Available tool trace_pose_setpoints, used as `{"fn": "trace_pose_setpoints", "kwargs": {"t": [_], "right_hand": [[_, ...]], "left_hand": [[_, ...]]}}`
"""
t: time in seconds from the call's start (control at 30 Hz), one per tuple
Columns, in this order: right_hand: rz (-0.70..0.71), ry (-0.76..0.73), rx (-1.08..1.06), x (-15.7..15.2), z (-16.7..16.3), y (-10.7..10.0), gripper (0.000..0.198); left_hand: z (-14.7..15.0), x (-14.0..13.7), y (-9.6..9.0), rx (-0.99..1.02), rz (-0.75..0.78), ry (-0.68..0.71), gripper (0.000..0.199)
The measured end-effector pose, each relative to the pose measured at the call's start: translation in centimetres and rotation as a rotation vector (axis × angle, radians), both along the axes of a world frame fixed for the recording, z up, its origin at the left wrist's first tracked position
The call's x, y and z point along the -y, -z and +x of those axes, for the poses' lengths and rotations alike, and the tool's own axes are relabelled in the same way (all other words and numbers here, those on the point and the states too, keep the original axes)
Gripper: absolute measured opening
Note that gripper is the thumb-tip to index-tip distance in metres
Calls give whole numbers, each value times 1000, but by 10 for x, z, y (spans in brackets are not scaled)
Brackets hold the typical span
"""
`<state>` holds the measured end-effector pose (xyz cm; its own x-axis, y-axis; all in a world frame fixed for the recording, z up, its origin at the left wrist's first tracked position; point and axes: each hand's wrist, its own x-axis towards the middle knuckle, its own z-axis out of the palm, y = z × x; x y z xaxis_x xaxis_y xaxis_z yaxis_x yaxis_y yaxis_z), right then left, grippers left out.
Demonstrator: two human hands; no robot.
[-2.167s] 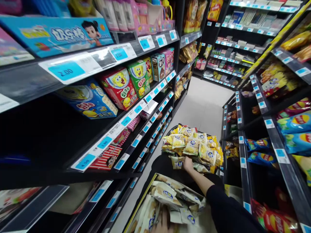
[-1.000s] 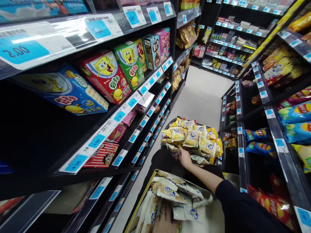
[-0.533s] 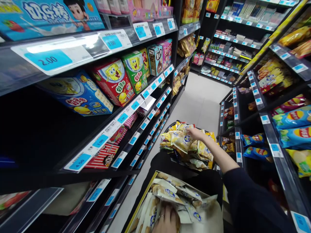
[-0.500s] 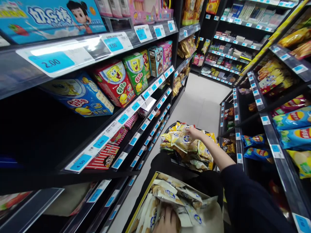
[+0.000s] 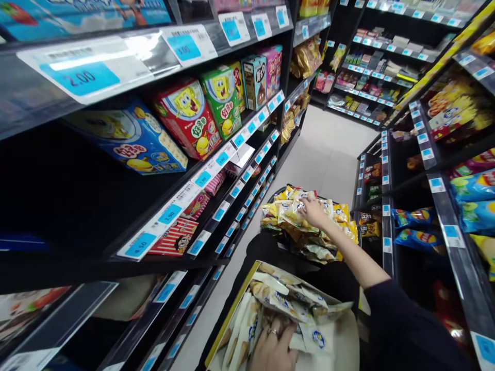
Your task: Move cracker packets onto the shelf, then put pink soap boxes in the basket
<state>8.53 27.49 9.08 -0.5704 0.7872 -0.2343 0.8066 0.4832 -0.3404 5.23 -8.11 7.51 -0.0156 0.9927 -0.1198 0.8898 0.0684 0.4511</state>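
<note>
While the right hand [image 5: 314,212] lies with fingers parted on the cream-and-yellow plastic snack packets [image 5: 288,211] heaped ahead, the left hand [image 5: 274,345], ringed on one finger, reaches among white plastic packets with a blue-and-yellow logo [image 5: 286,304]. Its fingertips are hidden, so whether they hold anything cannot be told. These white packets stand and lean in an open pale cardboard box with a yellow edge [image 5: 232,312]; the heap sits at 1 o'clock from it, with dark-clothed legs [image 5: 266,252] between.

The right forearm crosses from 4 o'clock, closing much of the gap on that side. Black shelving with clear label strips [image 5: 204,180] lines 9 to 11 o'clock, its lower tiers close to the box, and only a narrow floor strip between. Black shelving holding blue shiny bags [image 5: 419,241] runs along 2 to 3 o'clock. Beyond the heap, smooth grey floor [image 5: 325,139] opens towards 12 to 1 o'clock, ending at a stocked black shelf [image 5: 382,69].

At 10 to 11 o'clock, a blue carton [image 5: 135,139], a red carton [image 5: 189,118] and a green carton [image 5: 222,98] read "好多鱼". Nearby blue-and-white price tags show 2.00, 3.00, 3.90 and 4.50; the farther tags are too small to read.
</note>
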Motion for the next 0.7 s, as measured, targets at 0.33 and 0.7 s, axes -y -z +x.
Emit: {"fn": "trace_pose_setpoints", "kwargs": {"t": [0.33,0.7], "right_hand": [[-484,-340,-456,174,112,-130,32],[148,-454,-885,255,160,-134,21]], "left_hand": [[-15,-6,-55,656,117,127,35],[-22,-25,-102,1658,-568,-10,70]]}}
